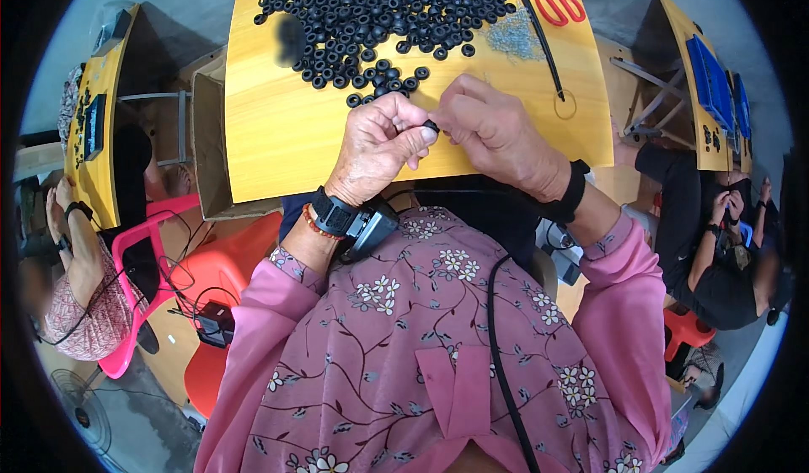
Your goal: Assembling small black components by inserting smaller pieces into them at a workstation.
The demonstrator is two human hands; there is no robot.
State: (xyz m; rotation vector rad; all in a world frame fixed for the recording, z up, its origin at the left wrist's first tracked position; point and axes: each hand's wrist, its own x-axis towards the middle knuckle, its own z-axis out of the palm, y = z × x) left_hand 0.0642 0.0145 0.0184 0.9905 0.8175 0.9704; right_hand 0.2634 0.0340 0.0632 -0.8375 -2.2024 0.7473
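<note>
My left hand [383, 143] pinches a small black ring-shaped part [431, 126] between thumb and forefinger, above the near edge of the yellow table. Close against it on the right, my right hand [497, 132] has its fingers pressed together; whatever they hold, if anything, is too small to make out. Beyond both hands lies a wide heap of black rubber-like rings [379, 18], with several strays [379, 85] nearest my left hand. To the right of the heap sits a pile of tiny clear or silvery pieces [514, 37].
Red-handled scissors [558, 3] and a long thin black strip [539, 39] lie at the table's [286, 153] far right, near a thin loop [565, 105]. A cardboard box [211, 136] and red stool [215, 279] stand left. People work at side tables; blue trays [709, 81] sit right.
</note>
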